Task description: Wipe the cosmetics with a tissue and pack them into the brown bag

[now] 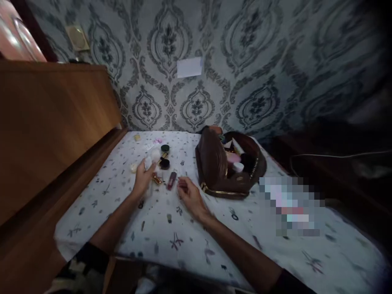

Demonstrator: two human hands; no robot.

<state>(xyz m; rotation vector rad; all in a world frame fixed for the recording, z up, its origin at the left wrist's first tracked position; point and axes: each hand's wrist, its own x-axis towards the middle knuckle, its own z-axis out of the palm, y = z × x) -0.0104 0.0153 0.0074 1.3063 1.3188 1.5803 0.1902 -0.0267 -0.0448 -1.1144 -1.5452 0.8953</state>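
My left hand (pixel 143 179) is closed around a small white object (pixel 148 163), blurred and partly covered by the fingers. Just past it is a round white item (pixel 155 154). Beside the left fingertips lies a gold tube (pixel 157 179), with a dark round jar (pixel 164 164) behind it. Loosely curled, my right hand (pixel 191 198) rests over the cloth with fingers slightly apart and nothing visible in them. A dark pink lip gloss tube (pixel 172 180) lies just left of its fingertips, apart from them.
A brown cosmetic bag (pixel 211 163) stands unzipped on the right, with a white-lidded jar (pixel 238 167) and other items inside. A green-lidded jar (pixel 165 148) is toward the back. The patterned tablecloth (pixel 196 241) meets a wooden cabinet (pixel 55 122) at left. A pixelated patch (pixel 290 206) hides something at right.
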